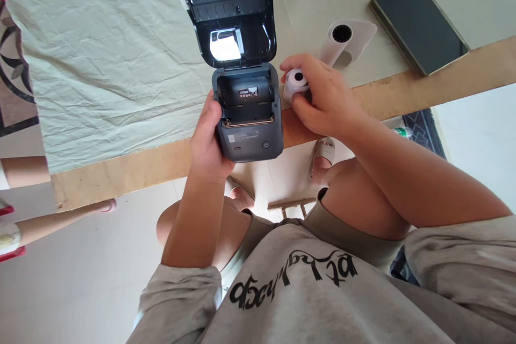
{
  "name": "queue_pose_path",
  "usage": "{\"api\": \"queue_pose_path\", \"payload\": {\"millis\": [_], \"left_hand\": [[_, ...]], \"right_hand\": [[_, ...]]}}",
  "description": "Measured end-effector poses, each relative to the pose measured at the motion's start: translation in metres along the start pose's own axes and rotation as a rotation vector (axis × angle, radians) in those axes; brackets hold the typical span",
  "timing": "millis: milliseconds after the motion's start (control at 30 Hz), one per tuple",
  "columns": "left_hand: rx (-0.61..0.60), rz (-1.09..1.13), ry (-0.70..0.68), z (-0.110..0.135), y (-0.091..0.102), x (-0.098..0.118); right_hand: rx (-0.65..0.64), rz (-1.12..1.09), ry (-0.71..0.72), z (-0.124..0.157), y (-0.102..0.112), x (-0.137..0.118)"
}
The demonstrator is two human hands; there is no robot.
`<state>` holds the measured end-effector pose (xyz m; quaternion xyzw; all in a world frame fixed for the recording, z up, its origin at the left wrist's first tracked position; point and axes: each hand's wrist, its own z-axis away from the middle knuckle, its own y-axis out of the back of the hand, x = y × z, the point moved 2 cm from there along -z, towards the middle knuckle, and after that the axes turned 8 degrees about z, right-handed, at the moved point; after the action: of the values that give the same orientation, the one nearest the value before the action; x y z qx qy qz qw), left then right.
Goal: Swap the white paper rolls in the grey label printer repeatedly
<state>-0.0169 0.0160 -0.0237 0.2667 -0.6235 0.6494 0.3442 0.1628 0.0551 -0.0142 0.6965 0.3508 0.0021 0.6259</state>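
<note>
My left hand (209,137) is wrapped round the left side of a small dark label printer (252,142), held up near the table edge. The printer's lid (236,13) stands raised on its hinge, and the paper bay (248,91) inside shows no roll, just a white sticker. Beside it on the right, my right hand (318,91) pinches a small white paper roll (297,78) between thumb and fingers, its dark core hole facing up. Just beyond that hand, a second white paper roll (332,45) with a black core lies on the cloth, its loose end unrolled to the right.
A smartphone (421,24) with a dark screen lies at the right near the table edge. Pale green cloth (121,54) covers the table, leaving a wooden edge strip (129,172) bare. Another person's legs (60,219) show at the far left. A small wooden stool (292,204) stands below.
</note>
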Motion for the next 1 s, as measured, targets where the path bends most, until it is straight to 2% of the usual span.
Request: {"api": "queue_pose_path", "payload": {"millis": [67,200,267,433,567,633,767,867,1000], "left_hand": [[0.010,-0.003,0.007,0.000,0.000,-0.001],[0.004,-0.010,-0.002,0.000,0.001,-0.001],[-0.003,-0.010,0.002,0.000,0.001,0.000],[-0.005,-0.016,0.031,0.001,0.001,-0.001],[0.010,-0.031,0.034,0.001,-0.002,-0.002],[-0.006,-0.043,0.014,0.000,-0.004,-0.002],[-0.029,-0.113,-0.034,0.000,-0.007,-0.001],[-0.050,-0.142,-0.035,0.002,-0.008,0.000],[-0.046,-0.154,-0.024,0.004,-0.009,-0.001]], "right_hand": [[-0.016,0.015,-0.033,0.000,-0.001,-0.002],[0.035,0.073,-0.141,-0.001,-0.002,-0.004],[0.059,0.052,-0.142,-0.001,-0.002,-0.004],[0.261,-0.143,-0.085,-0.001,0.009,-0.005],[0.398,-0.151,-0.048,0.002,0.022,-0.016],[0.385,-0.130,0.008,0.003,0.026,-0.026],[0.259,-0.015,0.126,0.003,0.026,-0.046],[0.211,0.118,0.096,-0.002,0.020,-0.049],[0.203,0.142,0.101,-0.008,0.013,-0.043]]}}
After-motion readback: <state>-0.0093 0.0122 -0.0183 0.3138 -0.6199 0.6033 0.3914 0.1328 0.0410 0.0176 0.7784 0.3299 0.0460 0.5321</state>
